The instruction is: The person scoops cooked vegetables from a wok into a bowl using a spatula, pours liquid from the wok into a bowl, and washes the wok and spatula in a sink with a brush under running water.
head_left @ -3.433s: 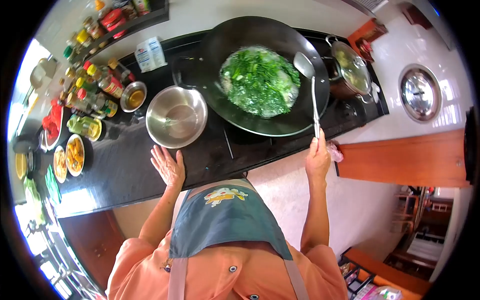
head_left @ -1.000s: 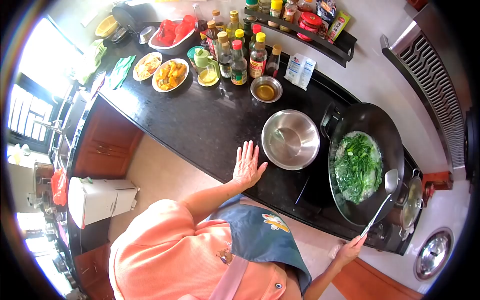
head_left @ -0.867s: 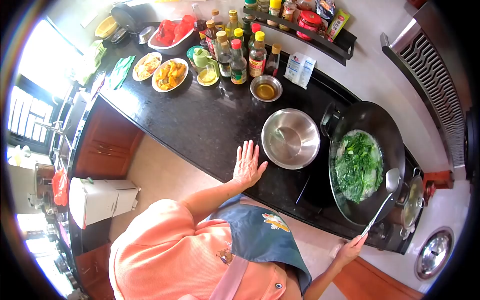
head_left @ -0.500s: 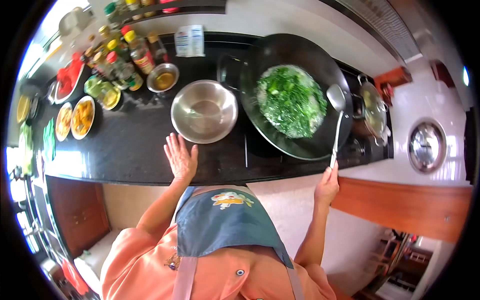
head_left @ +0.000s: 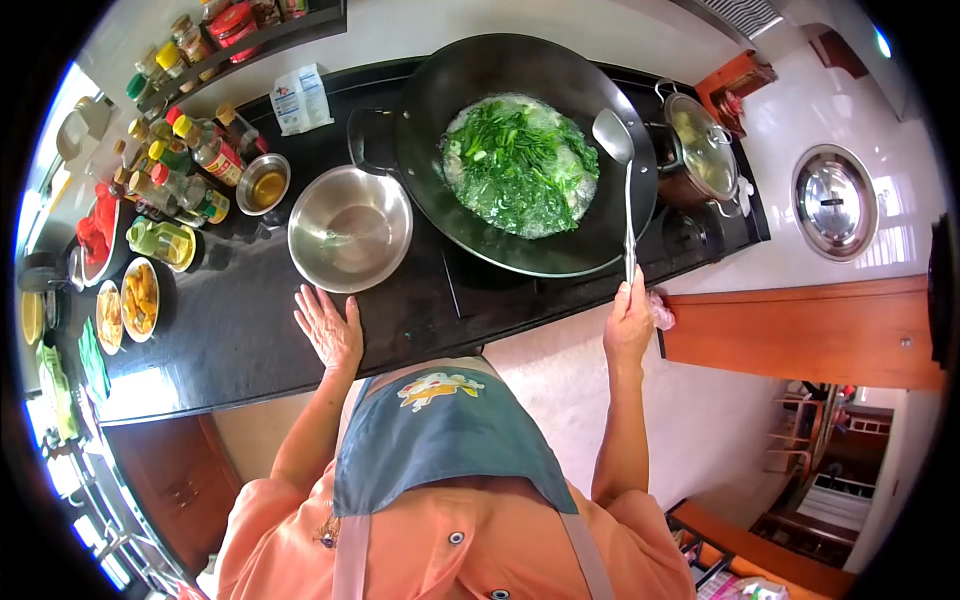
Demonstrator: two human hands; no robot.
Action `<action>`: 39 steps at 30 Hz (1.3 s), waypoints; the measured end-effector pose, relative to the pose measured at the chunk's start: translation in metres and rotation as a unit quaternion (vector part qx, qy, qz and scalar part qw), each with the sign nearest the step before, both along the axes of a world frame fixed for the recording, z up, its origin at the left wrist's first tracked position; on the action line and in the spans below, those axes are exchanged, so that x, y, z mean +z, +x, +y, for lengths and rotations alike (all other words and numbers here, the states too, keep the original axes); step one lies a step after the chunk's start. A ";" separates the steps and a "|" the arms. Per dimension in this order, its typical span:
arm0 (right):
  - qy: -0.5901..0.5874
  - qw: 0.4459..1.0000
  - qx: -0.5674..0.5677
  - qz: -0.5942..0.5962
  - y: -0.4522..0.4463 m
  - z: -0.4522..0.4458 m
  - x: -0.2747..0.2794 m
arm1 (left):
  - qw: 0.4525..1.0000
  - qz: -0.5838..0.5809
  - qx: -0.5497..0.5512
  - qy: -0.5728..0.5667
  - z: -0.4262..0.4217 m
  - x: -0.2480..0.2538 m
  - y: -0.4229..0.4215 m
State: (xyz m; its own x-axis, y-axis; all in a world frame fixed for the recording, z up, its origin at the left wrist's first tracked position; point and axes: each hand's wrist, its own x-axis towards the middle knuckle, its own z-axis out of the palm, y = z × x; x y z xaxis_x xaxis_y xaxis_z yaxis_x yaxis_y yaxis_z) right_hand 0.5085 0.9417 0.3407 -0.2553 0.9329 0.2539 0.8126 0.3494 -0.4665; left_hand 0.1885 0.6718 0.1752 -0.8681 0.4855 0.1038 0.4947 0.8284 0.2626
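Right fingers (head_left: pixel 623 297) grip ladle (head_left: pixel 629 205); left fingers (head_left: pixel 314 312) splayed by counter's (head_left: pixel 245 355) front edge. We judge greens (head_left: pixel 520 165) simmering; stirring needs ladle inward.

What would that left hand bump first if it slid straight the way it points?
Most likely the metal bowl: it looks just ahead of the left hand, though depth makes the gap hard to judge.

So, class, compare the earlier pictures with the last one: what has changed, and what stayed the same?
Mainly the view has changed: it swung toward the person's left, then back. Nothing was taken hold of or let go. The right hand keeps its grip on the ladle in the wok; the left hand stays spread on the countertop beside the steel bowl.
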 end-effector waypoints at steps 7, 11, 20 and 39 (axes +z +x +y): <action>0.041 0.999 -0.004 -0.007 0.007 0.006 -0.013 | 1.000 -0.002 0.002 -0.008 0.000 0.001 0.000; 0.037 0.999 -0.006 -0.002 0.007 0.006 -0.014 | 1.000 0.008 -0.004 0.001 -0.001 -0.001 0.001; -0.015 0.999 -0.026 -0.014 0.007 0.004 -0.008 | 1.000 -0.001 -0.001 -0.006 0.000 0.001 0.003; 0.005 1.000 -0.016 -0.012 0.009 0.004 -0.014 | 1.000 0.002 -0.004 -0.005 -0.002 -0.003 0.002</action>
